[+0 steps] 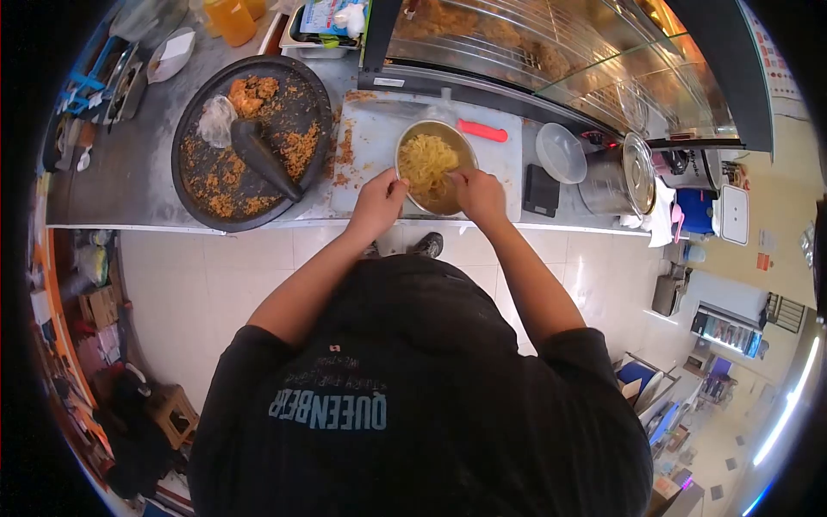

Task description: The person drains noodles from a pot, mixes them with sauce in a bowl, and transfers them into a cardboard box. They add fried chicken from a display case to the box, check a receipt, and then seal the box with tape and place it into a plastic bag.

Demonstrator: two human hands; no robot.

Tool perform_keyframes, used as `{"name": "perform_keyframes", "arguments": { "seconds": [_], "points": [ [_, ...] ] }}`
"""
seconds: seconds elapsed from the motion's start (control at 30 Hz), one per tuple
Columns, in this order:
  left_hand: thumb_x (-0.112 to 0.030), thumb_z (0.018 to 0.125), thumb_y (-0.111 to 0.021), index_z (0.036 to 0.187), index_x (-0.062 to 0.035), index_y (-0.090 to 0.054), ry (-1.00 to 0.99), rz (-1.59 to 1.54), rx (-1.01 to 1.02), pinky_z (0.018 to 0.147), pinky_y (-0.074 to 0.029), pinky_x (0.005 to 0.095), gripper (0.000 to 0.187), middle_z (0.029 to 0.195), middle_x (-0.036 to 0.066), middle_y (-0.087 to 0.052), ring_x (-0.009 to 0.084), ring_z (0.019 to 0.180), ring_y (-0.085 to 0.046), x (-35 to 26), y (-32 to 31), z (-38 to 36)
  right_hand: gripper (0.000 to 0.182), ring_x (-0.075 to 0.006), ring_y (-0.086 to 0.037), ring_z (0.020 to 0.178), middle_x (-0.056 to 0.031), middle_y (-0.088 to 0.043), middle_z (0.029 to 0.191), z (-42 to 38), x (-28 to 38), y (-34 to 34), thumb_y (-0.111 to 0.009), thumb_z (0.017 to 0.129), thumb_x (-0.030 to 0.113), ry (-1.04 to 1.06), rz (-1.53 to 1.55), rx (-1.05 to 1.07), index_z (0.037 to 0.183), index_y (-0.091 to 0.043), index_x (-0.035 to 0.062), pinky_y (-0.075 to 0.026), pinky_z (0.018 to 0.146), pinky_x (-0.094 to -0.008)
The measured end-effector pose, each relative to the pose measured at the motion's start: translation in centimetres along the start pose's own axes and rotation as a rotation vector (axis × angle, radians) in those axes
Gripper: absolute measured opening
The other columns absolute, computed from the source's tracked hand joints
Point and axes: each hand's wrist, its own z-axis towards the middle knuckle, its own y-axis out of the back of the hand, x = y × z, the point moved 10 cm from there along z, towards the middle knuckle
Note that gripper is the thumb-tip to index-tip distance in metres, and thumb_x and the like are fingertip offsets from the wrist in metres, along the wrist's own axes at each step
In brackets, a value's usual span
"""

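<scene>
A round metal bowl (472,157) of pale yellow noodles (428,160) rests on a white cutting board (366,155). My left hand (379,203) pinches the bowl's near left rim between thumb and fingers. Over the near right side of the bowl, my right hand (482,196) is closed, its fingertips at the edge of the noodles. Whatever is in those fingertips is too small to make out. Just beyond the bowl lies a knife with a red handle (482,131), its blade pointing left across the board.
To the left, a wide black stone mortar (185,164) holds a dark pestle (263,162), a clear plastic bag (217,121) and orange-brown crumbs. A clear plastic tub (561,152), a black box (541,190) and a steel pot (603,181) stand right. A glass display case (551,52) borders the back.
</scene>
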Motion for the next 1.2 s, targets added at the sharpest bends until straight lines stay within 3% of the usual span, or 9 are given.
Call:
{"name": "perform_keyframes", "arguments": {
  "seconds": [0.17, 0.3, 0.43, 0.53, 0.67, 0.8, 0.93, 1.07, 1.2],
  "points": [
    [-0.017, 0.101, -0.057, 0.089, 0.0005, -0.054, -0.012, -0.03, -0.014, 0.055, -0.049, 0.0322, 0.021, 0.066, 0.009, -0.059, 0.0156, 0.055, -0.062, -1.4, -0.5, -0.6, 0.027, -0.0406, -0.069, 0.076, -0.0206, -0.071, 0.083, -1.7, -1.7, 3.3, -0.062, 0.094, 0.031, -0.115, 0.14, -0.029, 0.092, -0.074, 0.006, -0.054, 0.069, -0.048],
    [-0.016, 0.102, -0.054, 0.09, -0.0002, -0.055, 0.012, -0.125, -0.013, 0.055, -0.049, 0.0295, 0.02, 0.065, 0.005, -0.057, 0.0127, 0.056, -0.06, 0.9, -0.9, 0.4, 0.026, -0.0381, -0.069, 0.07, -0.0169, -0.071, 0.075, -1.1, -0.8, -1.5, -0.062, 0.094, 0.03, 0.056, 0.339, -0.05, 0.089, -0.073, 0.0068, -0.055, 0.064, -0.0482],
    [-0.014, 0.102, -0.053, 0.089, -0.0008, -0.056, 0.073, -0.266, -0.015, 0.056, -0.051, 0.0283, 0.019, 0.065, 0.003, -0.058, 0.0115, 0.057, -0.059, 0.9, -1.0, 0.1, 0.027, -0.0416, -0.068, 0.075, -0.0212, -0.07, 0.079, -1.9, -2.4, 2.3, -0.062, 0.094, 0.03, -0.152, 0.09, -0.052, 0.087, -0.072, 0.0061, -0.054, 0.068, -0.0523],
    [-0.014, 0.102, -0.054, 0.09, -0.0004, -0.057, 0.065, -0.227, 0.008, 0.056, -0.052, 0.0281, 0.018, 0.066, 0.003, -0.059, 0.0111, 0.057, -0.059, 1.0, -1.5, 0.0, 0.028, -0.0398, -0.07, 0.076, -0.0204, -0.07, 0.077, -0.6, 0.3, 0.0, -0.063, 0.093, 0.031, -0.083, 0.043, -0.051, 0.086, -0.073, 0.0064, -0.055, 0.068, -0.0498],
    [-0.015, 0.102, -0.054, 0.089, -0.0007, -0.057, 0.054, -0.182, 0.017, 0.055, -0.052, 0.0281, 0.019, 0.066, 0.004, -0.059, 0.0117, 0.056, -0.059, 0.9, -1.1, 0.3, 0.029, -0.0416, -0.068, 0.074, -0.0223, -0.07, 0.079, 0.0, -2.7, 0.8, -0.064, 0.092, 0.032, -0.065, 0.549, -0.162, 0.085, -0.073, 0.0052, -0.054, 0.067, -0.0504],
    [-0.015, 0.102, -0.055, 0.088, -0.0012, -0.056, 0.07, -0.12, 0.031, 0.055, -0.052, 0.0282, 0.02, 0.066, 0.005, -0.059, 0.0121, 0.054, -0.059, 1.2, -0.9, 0.6, 0.028, -0.0397, -0.069, 0.076, -0.0201, -0.07, 0.079, -0.1, -1.7, -1.4, -0.065, 0.092, 0.031, -0.171, 0.101, -0.082, 0.092, -0.074, 0.0054, -0.054, 0.069, -0.0473],
    [-0.018, 0.103, -0.055, 0.086, -0.0032, -0.053, 0.079, -0.234, -0.004, 0.053, -0.049, 0.029, 0.022, 0.066, 0.005, -0.057, 0.0147, 0.056, -0.059, 2.0, 0.1, 1.2, 0.025, -0.0374, -0.069, 0.078, -0.0184, -0.07, 0.081, 0.6, -0.3, -0.2, -0.064, 0.094, 0.027, -0.088, 0.562, -0.08, 0.091, -0.073, 0.0044, -0.054, 0.071, -0.0464],
    [-0.017, 0.103, -0.054, 0.086, -0.0039, -0.053, 0.13, -0.248, -0.021, 0.055, -0.052, 0.0294, 0.022, 0.068, 0.005, -0.059, 0.0155, 0.057, -0.061, 2.6, 0.7, 0.7, 0.024, -0.0319, -0.064, 0.075, -0.0122, -0.065, 0.081, -1.6, 1.6, 2.8, -0.059, 0.087, 0.01, 0.239, -0.094, -0.275, 0.109, -0.07, 0.0079, -0.05, 0.069, -0.0431],
    [-0.017, 0.105, -0.052, 0.084, -0.005, -0.051, 0.235, -0.575, -0.142, 0.057, -0.057, 0.0314, 0.024, 0.068, 0.005, -0.059, 0.0176, 0.057, -0.064, 5.1, 0.4, 0.5, 0.032, -0.0267, -0.059, 0.089, -0.0097, -0.058, 0.093, -5.0, 5.2, 2.6, -0.056, 0.084, 0.008, 0.478, -0.321, -0.143, 0.115, -0.067, 0.0047, -0.046, 0.076, -0.0385]
  ]
}}
